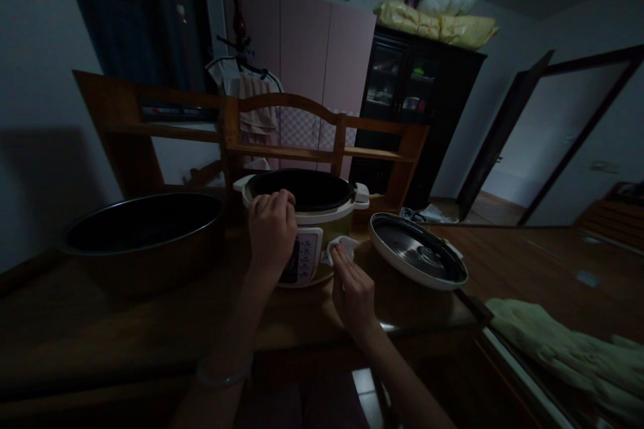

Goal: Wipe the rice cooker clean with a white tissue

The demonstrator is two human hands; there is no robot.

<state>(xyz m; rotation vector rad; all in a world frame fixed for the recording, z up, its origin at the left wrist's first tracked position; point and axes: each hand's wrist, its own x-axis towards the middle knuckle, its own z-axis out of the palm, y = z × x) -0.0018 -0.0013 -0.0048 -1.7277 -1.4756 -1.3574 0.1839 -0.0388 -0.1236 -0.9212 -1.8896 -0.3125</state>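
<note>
A pale electric cooker [336, 231] with its top off stands in front of me on the wooden desk [296, 315], its dark inside showing. My left hand [273, 231] is closed over the cooker's near rim, next to the control panel [308, 255]. With fingers pressed together, my right hand [353, 288] holds a crumpled white cloth or tissue [343, 248] against the cooker's front, right of the panel. The removed lid [417, 251] lies to the right, metal underside up. At the left sits a wide dark inner pot [145, 255].
A wooden shelf rail [286, 104] runs along the desk's back. Behind it are pink wardrobe doors [304, 47], a black cabinet [422, 94] and hanging clothes [256, 94]. A pale green cloth [563, 348] is at the lower right, beyond the desk's edge.
</note>
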